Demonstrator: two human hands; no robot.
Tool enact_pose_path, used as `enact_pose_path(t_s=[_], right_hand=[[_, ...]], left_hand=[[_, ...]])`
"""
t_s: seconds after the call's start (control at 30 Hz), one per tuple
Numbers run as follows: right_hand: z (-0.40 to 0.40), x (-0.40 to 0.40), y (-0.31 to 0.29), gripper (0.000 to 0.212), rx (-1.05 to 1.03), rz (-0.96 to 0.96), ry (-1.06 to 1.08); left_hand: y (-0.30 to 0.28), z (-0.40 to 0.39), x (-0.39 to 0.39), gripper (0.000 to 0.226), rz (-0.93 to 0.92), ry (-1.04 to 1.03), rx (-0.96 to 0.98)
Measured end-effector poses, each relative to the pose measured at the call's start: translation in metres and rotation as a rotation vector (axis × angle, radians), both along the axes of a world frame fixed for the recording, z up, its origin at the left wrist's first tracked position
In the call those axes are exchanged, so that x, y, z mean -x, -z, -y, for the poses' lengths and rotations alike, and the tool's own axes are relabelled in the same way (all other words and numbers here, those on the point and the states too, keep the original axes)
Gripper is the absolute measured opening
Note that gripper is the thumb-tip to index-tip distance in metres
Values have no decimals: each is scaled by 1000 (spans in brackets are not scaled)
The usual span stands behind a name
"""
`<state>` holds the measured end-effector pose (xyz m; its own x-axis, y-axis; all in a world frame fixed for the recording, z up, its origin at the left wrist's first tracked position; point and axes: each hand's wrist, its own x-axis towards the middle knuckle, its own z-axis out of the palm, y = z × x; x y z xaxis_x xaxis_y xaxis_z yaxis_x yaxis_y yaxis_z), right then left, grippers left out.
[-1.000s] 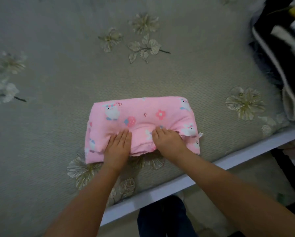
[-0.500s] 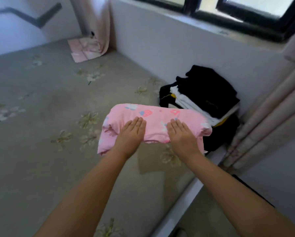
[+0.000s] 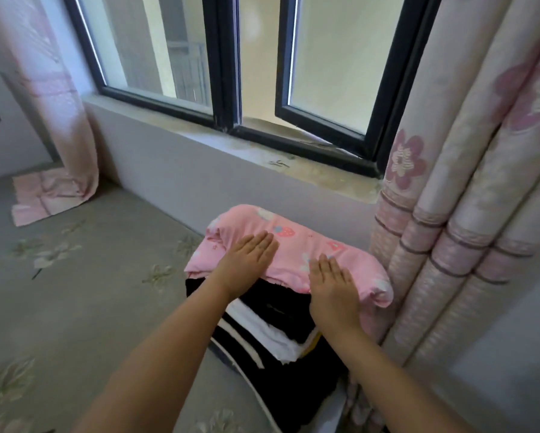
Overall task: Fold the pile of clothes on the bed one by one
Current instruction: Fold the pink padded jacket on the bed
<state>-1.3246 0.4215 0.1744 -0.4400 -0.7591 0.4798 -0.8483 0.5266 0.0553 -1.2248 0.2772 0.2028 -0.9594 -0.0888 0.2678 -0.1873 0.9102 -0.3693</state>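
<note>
I have both bare forearms stretched forward and roughly parallel, my left hand [image 3: 248, 260] and right hand [image 3: 332, 284] lying palm down, fingers straight and held together, the left reaching a little farther ahead than the right.

You face a dark-framed window [image 3: 231, 73] above a grey sill wall [image 3: 174, 170], daylight through it, floral curtains at right [image 3: 465, 198] and far left [image 3: 59, 120], grey flowered bed surface [image 3: 74, 292] below.

Pink cartoon-print folded garment [image 3: 296, 245], black-and-white stack [image 3: 271, 326], grey floral bedspread [image 3: 74, 292], pink flowered curtain [image 3: 468, 182]
</note>
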Motion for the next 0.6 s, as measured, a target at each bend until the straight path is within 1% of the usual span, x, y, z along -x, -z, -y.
enact_pose_path(t_s=[0.07, 0.13, 0.2, 0.27, 0.3, 0.33, 0.37, 0.4, 0.43, 0.47, 0.5, 0.6], right_hand=[[19, 23, 9, 30, 20, 60, 51], [36, 40, 27, 40, 21, 126, 79], [52, 48, 49, 45, 26, 178, 92], [67, 53, 75, 43, 22, 217, 103], [73, 53, 84, 42, -9, 270, 108], [77, 53, 90, 45, -61, 329, 115], [83, 51, 101, 57, -154, 400, 115], [87, 50, 117, 71, -268, 499, 89], [88, 50, 131, 84, -341, 589, 49], [87, 47, 140, 92, -406, 672, 31], [86, 45, 148, 94, -426, 698, 11], [78, 40, 163, 93, -424, 725, -36]], left_hand=[[5, 22, 32, 43, 34, -9, 34], [18, 41, 58, 41, 64, 3, 64], [36, 56, 76, 36, 110, 7, 45], [59, 67, 89, 30, 126, -18, 19], [70, 72, 93, 26, 131, -65, 1], [81, 77, 94, 36, 152, -117, -44], [97, 84, 93, 55, 203, -188, -114], [113, 91, 91, 65, 285, -262, -190], [123, 95, 87, 66, 384, -300, -245], [131, 96, 84, 66, 471, -346, -318], [140, 97, 81, 68, 489, -356, -366], [153, 94, 74, 77, 577, -371, -454]])
